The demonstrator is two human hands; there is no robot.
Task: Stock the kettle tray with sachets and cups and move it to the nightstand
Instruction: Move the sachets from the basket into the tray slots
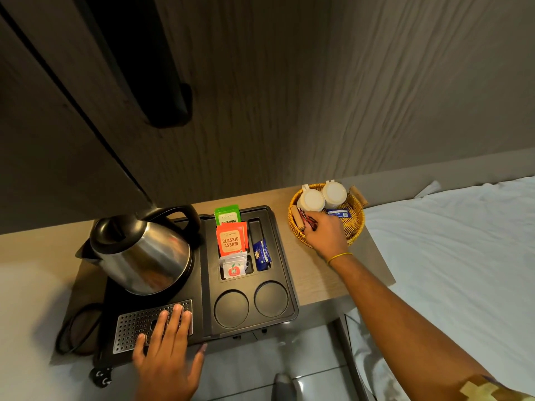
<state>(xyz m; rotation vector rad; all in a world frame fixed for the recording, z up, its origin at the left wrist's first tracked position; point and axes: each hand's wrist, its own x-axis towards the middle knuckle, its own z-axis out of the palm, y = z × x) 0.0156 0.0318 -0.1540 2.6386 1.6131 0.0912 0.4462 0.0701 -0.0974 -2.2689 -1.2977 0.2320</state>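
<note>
L hand [166, 342] lies flat, fingers spread, pressing on the perforated drip grate [136, 328] at the near-left corner of the black kettle tray [286, 273]. R hand [325, 234] reaches into the wicker basket [357, 224] to the right of the tray, fingertips pinching thin red sachets [308, 219] at the basket's near-left side. Yellow thread [340, 257] on the R wrist. Basket also holds two white cups [311, 199] upside down at the far side & a blue sachet [337, 213]. On the tray: steel kettle [139, 253] at left; mid slot has green [227, 217], orange Classic Assam [231, 241] & white [234, 264] tea packets; the narrow slot beside holds dark blue sachets [261, 256]. Both round cup recesses [231, 308] bare. Tray sits on a wooden nightstand top [318, 273] between beds.
</note>
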